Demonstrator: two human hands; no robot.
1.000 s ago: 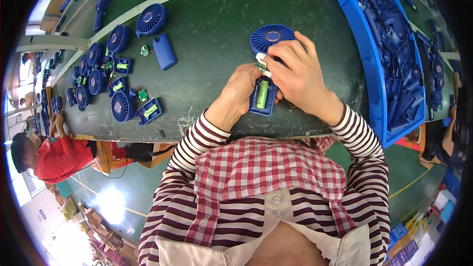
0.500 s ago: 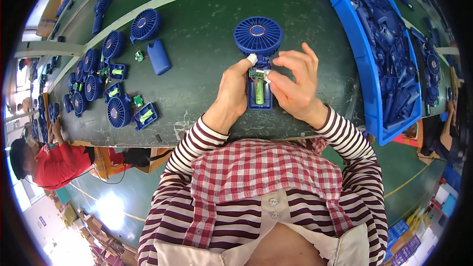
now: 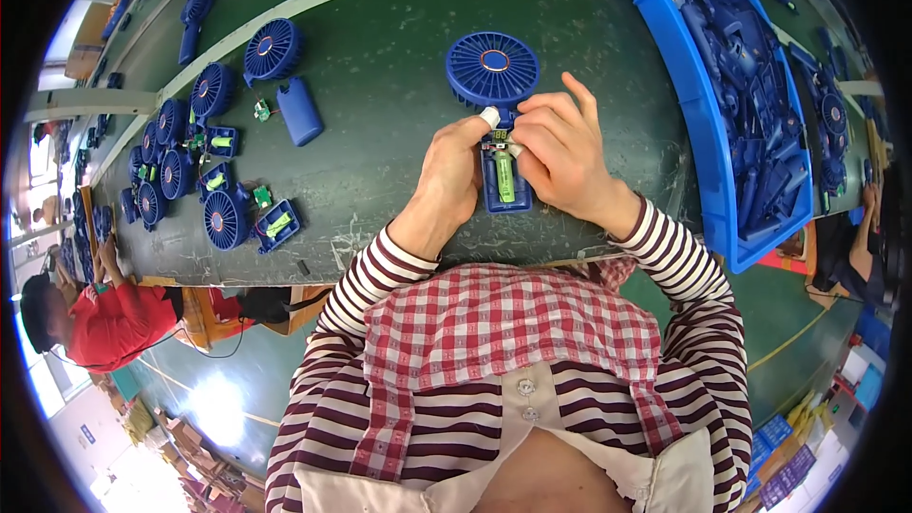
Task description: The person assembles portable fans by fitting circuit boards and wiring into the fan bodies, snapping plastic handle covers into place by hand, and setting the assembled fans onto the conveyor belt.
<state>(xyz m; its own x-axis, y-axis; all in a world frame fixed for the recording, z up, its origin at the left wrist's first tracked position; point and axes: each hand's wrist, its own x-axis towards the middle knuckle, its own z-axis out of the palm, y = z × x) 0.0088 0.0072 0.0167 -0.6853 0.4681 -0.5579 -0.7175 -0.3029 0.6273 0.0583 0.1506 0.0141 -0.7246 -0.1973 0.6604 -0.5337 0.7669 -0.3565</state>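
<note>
A blue handheld fan [image 3: 493,66] lies in front of me with its grille up and its handle toward me. The handle housing [image 3: 509,203] is uncovered, showing a green cylindrical battery [image 3: 504,178] and, above it, a small circuit board [image 3: 500,136] near the neck. My left hand [image 3: 445,171] grips the left side of the handle, its white-covered thumb pressing by the neck. On the other side my right hand [image 3: 568,154] is closed at the board's right edge, thumb and bent fingers against it. Those fingertips partly hide the board and the neck.
Several opened fans [image 3: 226,218] with batteries and boards lie grouped at the left. Near them is a loose blue handle cover [image 3: 300,111]. A blue bin [image 3: 719,220] of blue plastic parts stands at the right. Another person in red [image 3: 114,323] sits at far left.
The circuit board now sits straighter in the housing, and my right fingers have curled in closer over it. The left hand keeps its hold. The view has shifted slightly.
</note>
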